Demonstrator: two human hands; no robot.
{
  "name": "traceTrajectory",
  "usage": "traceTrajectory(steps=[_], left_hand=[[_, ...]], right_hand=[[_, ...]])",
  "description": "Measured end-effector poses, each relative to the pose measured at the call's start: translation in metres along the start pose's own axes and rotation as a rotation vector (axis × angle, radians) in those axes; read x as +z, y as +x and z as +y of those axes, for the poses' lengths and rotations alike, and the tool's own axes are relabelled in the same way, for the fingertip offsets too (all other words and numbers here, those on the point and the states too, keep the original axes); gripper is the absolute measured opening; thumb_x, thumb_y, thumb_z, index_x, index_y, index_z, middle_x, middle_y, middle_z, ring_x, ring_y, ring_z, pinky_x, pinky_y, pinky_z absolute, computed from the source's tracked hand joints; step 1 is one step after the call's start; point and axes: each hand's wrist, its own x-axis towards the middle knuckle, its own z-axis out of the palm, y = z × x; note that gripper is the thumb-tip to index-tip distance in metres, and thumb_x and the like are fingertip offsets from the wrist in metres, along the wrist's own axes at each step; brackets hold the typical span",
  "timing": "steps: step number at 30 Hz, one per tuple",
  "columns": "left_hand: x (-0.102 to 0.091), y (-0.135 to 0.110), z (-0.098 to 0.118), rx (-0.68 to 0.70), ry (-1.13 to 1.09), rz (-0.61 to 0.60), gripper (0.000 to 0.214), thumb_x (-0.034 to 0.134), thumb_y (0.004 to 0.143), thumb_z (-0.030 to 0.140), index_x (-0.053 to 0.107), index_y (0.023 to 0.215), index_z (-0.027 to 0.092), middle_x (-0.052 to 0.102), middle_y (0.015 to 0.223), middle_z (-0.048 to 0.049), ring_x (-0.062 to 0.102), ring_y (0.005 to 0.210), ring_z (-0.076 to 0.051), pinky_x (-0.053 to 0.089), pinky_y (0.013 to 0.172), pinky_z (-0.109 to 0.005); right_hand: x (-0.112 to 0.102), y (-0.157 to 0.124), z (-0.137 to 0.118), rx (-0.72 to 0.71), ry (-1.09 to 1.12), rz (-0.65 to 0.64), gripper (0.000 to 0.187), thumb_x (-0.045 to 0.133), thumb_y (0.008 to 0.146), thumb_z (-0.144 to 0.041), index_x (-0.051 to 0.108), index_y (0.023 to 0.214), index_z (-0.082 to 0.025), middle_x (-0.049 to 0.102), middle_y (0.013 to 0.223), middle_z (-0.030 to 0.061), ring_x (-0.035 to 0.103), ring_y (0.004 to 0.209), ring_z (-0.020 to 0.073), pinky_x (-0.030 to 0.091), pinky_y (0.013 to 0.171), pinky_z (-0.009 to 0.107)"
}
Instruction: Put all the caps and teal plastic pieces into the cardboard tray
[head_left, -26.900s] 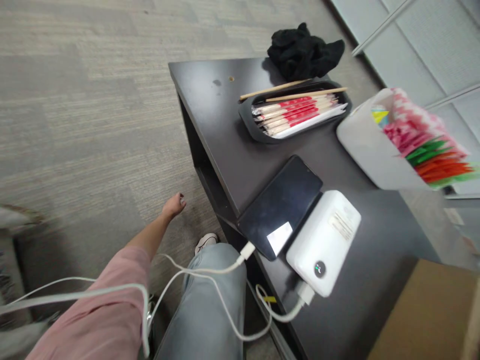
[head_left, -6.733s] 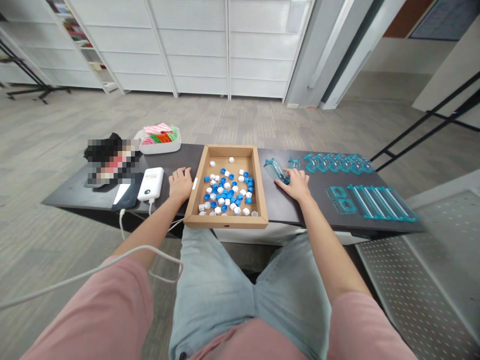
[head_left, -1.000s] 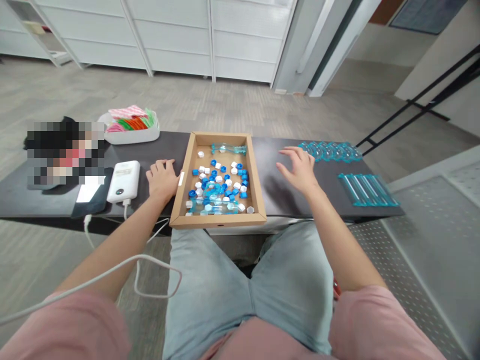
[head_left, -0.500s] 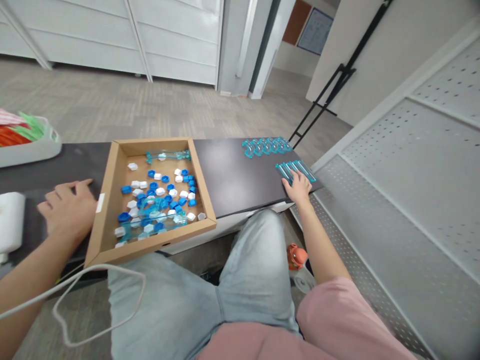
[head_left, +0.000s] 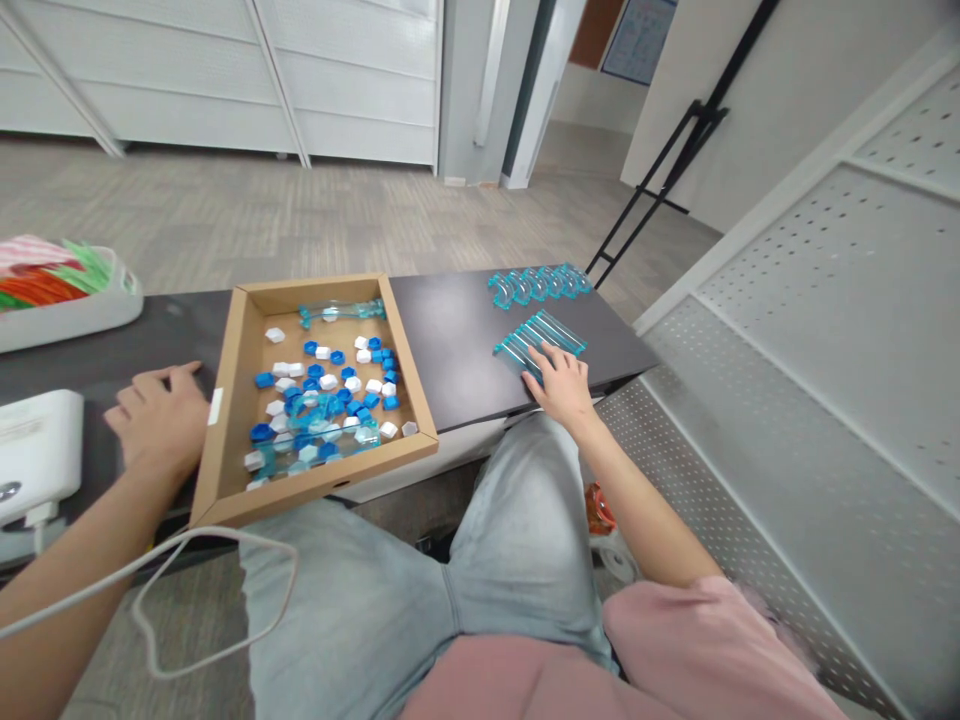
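Note:
My right hand lies flat, fingers spread, on a group of clear teal acrylic strips near the right end of the dark table. My left hand rests palm down, fingers apart, on the table just left of a shallow cardboard tray. The tray holds several blue and white hexagonal pieces and clear teal acrylic parts. A row of curved teal acrylic pieces lies at the far right of the table.
A white power bank with a white cable sits at the left edge. A white bin of red, pink and green packets stands at the back left. A perforated metal panel lies to the right of the table.
My right hand has slid the teal strips leftward, towards the tray. The view has shifted slightly left. My left hand stays beside the tray.

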Motion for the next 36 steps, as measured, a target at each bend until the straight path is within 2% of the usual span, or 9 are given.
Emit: traceTrajectory(steps=[6,12,16,21,24,27,32,34,36], left_hand=[[-0.012,-0.005,0.009,-0.048,0.005,-0.069,0.076,0.009,0.112,0.025,0.052,0.163,-0.011,0.041,0.163,-0.0423,0.044,0.155,-0.059,0.040,0.129,-0.066],[-0.015,-0.007,0.009,-0.041,-0.051,-0.082,0.071,0.020,0.115,0.026,0.047,0.174,-0.004,0.040,0.168,-0.0382,0.042,0.158,-0.055,0.034,0.132,-0.064],[-0.009,-0.005,0.005,-0.040,-0.056,-0.051,0.068,0.028,0.118,0.030,0.049,0.178,0.004,0.042,0.170,-0.0342,0.043,0.157,-0.052,0.035,0.131,-0.061],[-0.002,0.000,0.001,-0.014,-0.076,-0.014,0.068,0.033,0.118,0.034,0.051,0.177,0.003,0.045,0.168,-0.0341,0.046,0.154,-0.051,0.037,0.128,-0.062],[-0.001,0.001,0.001,-0.031,-0.091,-0.002,0.068,0.037,0.116,0.033,0.054,0.176,0.005,0.047,0.167,-0.0333,0.047,0.155,-0.050,0.038,0.129,-0.062],[-0.001,0.001,0.001,-0.033,-0.110,0.009,0.069,0.040,0.114,0.034,0.055,0.174,0.004,0.048,0.167,-0.0344,0.048,0.154,-0.050,0.039,0.129,-0.062],[-0.002,0.001,0.001,-0.035,-0.123,0.001,0.069,0.038,0.113,0.033,0.055,0.175,0.005,0.048,0.169,-0.0334,0.047,0.156,-0.050,0.037,0.131,-0.062],[-0.002,0.001,0.001,-0.035,-0.114,0.007,0.069,0.038,0.113,0.031,0.056,0.174,0.005,0.049,0.168,-0.0340,0.048,0.155,-0.050,0.038,0.130,-0.061],[-0.003,0.000,0.001,-0.033,-0.107,0.015,0.068,0.039,0.112,0.032,0.056,0.173,0.005,0.049,0.167,-0.0344,0.049,0.155,-0.049,0.039,0.129,-0.061]], right_hand=[[-0.019,0.002,-0.033,-0.015,0.020,-0.092,0.053,0.049,0.123,-0.046,0.073,0.167,-0.031,0.062,0.180,0.0135,0.058,0.159,0.0390,0.054,0.123,0.057],[-0.022,0.014,-0.034,0.018,0.158,-0.119,0.053,0.049,0.122,-0.050,0.074,0.166,-0.037,0.066,0.176,0.0110,0.063,0.157,0.0411,0.056,0.124,0.065],[-0.015,0.020,-0.022,-0.040,0.383,-0.083,0.056,0.044,0.121,-0.052,0.072,0.167,-0.038,0.075,0.166,0.0084,0.069,0.153,0.0358,0.055,0.128,0.061],[-0.020,0.027,-0.032,-0.057,0.402,0.073,0.053,0.044,0.121,-0.054,0.077,0.160,-0.039,0.079,0.158,0.0079,0.061,0.159,0.0375,0.038,0.136,0.067],[-0.032,0.036,-0.068,-0.193,0.469,0.099,0.056,0.041,0.123,-0.055,0.073,0.165,-0.036,0.080,0.149,0.0124,0.066,0.146,0.0367,0.047,0.126,0.060],[-0.043,0.050,-0.127,-0.424,0.594,0.004,0.058,0.040,0.125,-0.050,0.065,0.173,-0.032,0.077,0.141,0.0137,0.071,0.133,0.0330,0.054,0.117,0.050],[-0.046,0.067,-0.233,-0.598,0.470,-0.153,0.045,0.053,0.125,-0.041,0.075,0.163,-0.033,0.073,0.141,0.0135,0.071,0.132,0.0318,0.052,0.115,0.048],[-0.045,0.069,-0.260,-0.631,0.431,-0.190,0.043,0.056,0.124,-0.040,0.076,0.160,-0.029,0.072,0.144,0.0152,0.070,0.135,0.0324,0.050,0.117,0.049],[-0.045,0.068,-0.272,-0.675,0.448,-0.219,0.043,0.059,0.124,-0.042,0.075,0.161,-0.026,0.072,0.147,0.0156,0.069,0.136,0.0322,0.049,0.120,0.049]])
